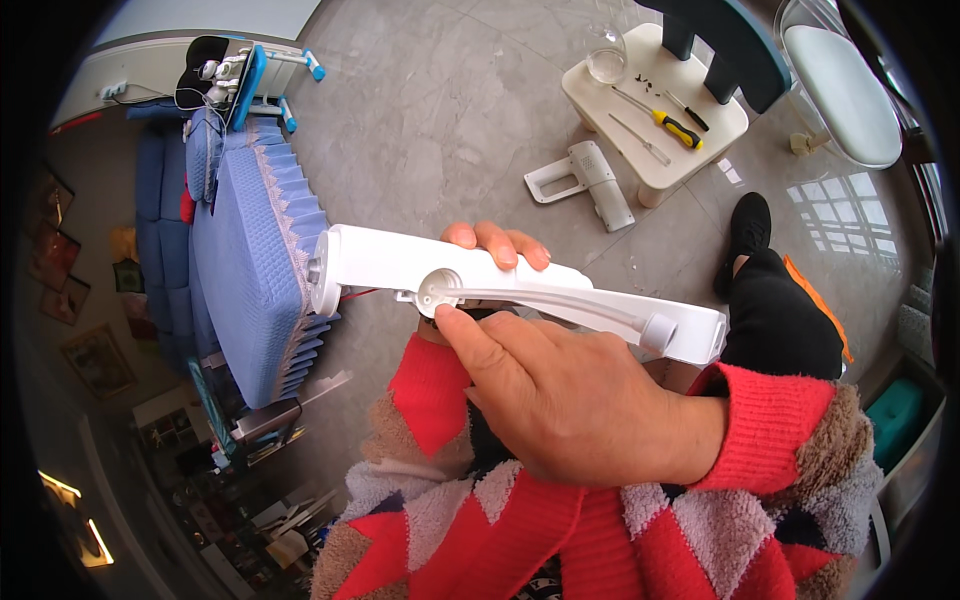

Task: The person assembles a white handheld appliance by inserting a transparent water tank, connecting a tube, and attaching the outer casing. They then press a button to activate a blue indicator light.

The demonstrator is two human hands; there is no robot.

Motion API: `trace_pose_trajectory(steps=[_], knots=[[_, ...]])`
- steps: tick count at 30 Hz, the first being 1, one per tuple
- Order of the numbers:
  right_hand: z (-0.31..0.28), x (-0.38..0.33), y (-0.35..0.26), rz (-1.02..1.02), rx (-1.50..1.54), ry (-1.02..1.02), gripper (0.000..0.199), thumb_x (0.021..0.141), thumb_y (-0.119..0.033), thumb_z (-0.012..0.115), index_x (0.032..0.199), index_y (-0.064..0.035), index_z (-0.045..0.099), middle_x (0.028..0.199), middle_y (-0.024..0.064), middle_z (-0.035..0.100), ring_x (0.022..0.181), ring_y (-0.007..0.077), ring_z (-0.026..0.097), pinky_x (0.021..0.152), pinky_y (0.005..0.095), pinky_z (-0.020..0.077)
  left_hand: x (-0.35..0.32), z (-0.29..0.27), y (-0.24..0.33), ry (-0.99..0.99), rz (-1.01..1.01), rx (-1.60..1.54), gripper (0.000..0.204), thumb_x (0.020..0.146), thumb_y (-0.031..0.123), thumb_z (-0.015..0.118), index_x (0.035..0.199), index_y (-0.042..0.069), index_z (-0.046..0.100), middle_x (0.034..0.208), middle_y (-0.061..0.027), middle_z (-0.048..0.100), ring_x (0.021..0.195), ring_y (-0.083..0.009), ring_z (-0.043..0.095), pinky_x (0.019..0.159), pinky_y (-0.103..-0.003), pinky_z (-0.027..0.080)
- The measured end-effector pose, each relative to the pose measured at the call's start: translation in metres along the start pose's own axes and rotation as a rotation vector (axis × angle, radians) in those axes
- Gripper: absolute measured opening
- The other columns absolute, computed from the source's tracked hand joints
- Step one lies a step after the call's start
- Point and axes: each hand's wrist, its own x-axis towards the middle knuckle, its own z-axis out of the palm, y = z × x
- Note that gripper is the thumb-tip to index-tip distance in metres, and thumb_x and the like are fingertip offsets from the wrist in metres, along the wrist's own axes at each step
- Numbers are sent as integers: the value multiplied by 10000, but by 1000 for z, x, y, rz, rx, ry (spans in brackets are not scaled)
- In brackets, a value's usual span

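Held level in front of me is a long white plastic appliance housing (400, 255), its kind unclear. A round cup-like socket (438, 290) opens near its left part, and a clear tube (560, 300) runs from there to a short whitish cylinder (658, 332) at the right end. My left hand (500, 245) grips the housing from behind, its fingers curled over the top edge; the rest of it is hidden. My right hand (580, 400) is closed at the lower edge, index fingertip at the socket's rim. A thin red wire shows below the left end.
Beyond the housing, a white plastic shell with a loop handle (590, 187) lies on the tiled floor. A cream stool (610, 90) bears a yellow-black screwdriver (680, 130), other slim tools, small dark screws and a clear container (606, 65). A blue-covered bed (245, 250) stands left.
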Motion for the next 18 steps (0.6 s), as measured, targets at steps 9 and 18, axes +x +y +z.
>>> trace_pose_trajectory(steps=[9,18], knots=[[-3,0,2,119,73,-59,562,788,-68,691,1298,42,482,885,120,616,729,274,649,562,356,512,10,-32,7,-243,-111,18,381,998,479,468,1256,204,525,1077,-57,592,1058,-344,547,1024,-504,355],[-5,2,9,118,160,-60,545,805,-61,689,1295,32,472,905,137,624,766,308,652,611,374,514,12,-64,1,-358,-95,-6,415,990,473,510,1299,196,517,1142,-90,585,1133,-377,536,1039,-528,389]])
